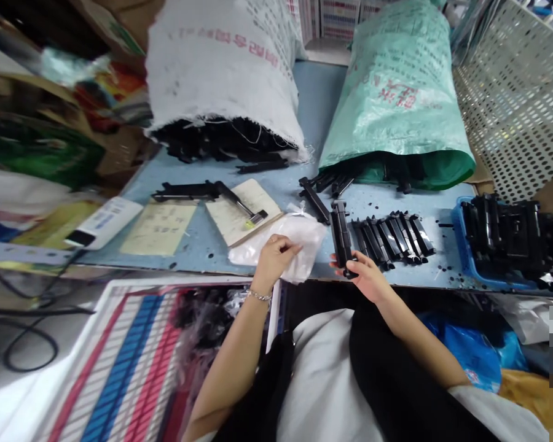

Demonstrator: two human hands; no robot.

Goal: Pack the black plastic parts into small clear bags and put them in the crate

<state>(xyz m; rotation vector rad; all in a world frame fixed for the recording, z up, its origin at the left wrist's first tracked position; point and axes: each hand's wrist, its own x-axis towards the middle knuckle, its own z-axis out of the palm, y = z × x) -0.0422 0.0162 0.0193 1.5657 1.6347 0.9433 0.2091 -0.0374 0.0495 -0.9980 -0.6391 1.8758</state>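
My right hand point(366, 273) is closed around the lower end of a long black plastic part point(341, 230), which stands roughly upright in the view. Over a pile of clear plastic bags point(308, 236) at the table's front edge, my left hand point(276, 261) has thumb and fingers pinched together at the film. How many bags the pinch takes in is hidden. To the right of the held part lies a row of several similar black parts point(391, 239), side by side on the blue table point(235, 172).
Behind stand a white woven sack point(225, 61) and a green sack point(396, 104), both with black parts at their mouths. A blue basket point(463, 245) of black parts is at right. A notebook point(221, 221), a yellow paper point(161, 227) and a striped crate point(115, 356) lie left.
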